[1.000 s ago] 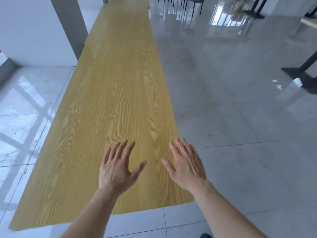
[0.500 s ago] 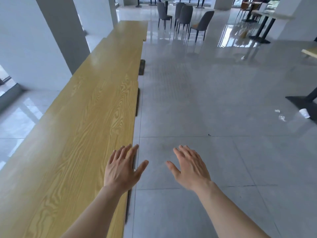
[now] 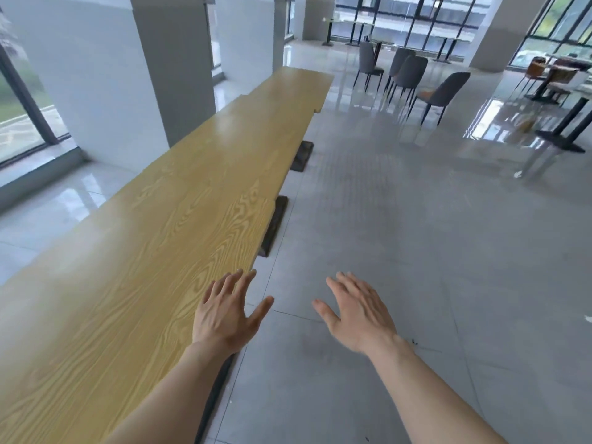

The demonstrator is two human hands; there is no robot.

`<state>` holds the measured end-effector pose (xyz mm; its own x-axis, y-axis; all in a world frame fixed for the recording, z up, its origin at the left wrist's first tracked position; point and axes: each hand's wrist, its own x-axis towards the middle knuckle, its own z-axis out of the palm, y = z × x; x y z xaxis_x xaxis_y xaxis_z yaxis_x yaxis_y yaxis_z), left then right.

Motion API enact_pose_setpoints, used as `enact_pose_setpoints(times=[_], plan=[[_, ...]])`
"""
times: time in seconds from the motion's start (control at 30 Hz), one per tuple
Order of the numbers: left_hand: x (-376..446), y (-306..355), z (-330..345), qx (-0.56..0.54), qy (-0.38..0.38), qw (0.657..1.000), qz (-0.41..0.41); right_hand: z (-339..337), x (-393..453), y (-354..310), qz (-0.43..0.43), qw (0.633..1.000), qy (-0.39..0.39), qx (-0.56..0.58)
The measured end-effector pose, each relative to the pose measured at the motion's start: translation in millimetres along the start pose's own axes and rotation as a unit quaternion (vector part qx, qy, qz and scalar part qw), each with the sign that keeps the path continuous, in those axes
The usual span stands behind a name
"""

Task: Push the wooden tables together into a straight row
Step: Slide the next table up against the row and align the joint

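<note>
head | wooden tables (image 3: 179,238) in row | left hand (image 3: 226,310), right hand (image 3: 358,310) spread, empty

Both bare forearms reach forward from the lower edge of the view. The left hand (image 3: 228,315) is spread flat, palm down, thumb out to the right. The right hand (image 3: 358,312) is also flat and empty, fingers together, thumb pointing left.
</note>
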<state>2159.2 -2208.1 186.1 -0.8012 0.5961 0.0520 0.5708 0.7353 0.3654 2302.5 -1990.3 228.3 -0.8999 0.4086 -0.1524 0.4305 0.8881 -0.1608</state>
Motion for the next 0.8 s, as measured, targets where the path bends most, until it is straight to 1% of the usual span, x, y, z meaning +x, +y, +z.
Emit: enact_pose_setpoints(times=[0.13,0.3,0.43,0.53,0.7,0.8], plan=[[70,5,-5,0.006,0.015,0.999,-0.03,-36,89,11,-0.035,0.999,0.004,-0.004],[154,-2,-5,0.007,0.04,0.996,-0.081,-55,198,20,-0.089,0.996,-0.01,-0.016],[223,-22,2,0.007,0.06,0.989,-0.135,-62,304,17,-0.152,0.988,-0.023,-0.02],[267,-40,6,0.013,0.079,0.978,-0.193,-65,382,10,-0.204,0.978,-0.029,-0.02],[319,-71,6,0.01,0.112,0.951,-0.289,-63,489,-27,-0.284,0.955,-0.062,-0.054],[330,-95,5,0.002,0.129,0.93,-0.345,-56,536,-76,-0.337,0.936,-0.084,-0.06]])
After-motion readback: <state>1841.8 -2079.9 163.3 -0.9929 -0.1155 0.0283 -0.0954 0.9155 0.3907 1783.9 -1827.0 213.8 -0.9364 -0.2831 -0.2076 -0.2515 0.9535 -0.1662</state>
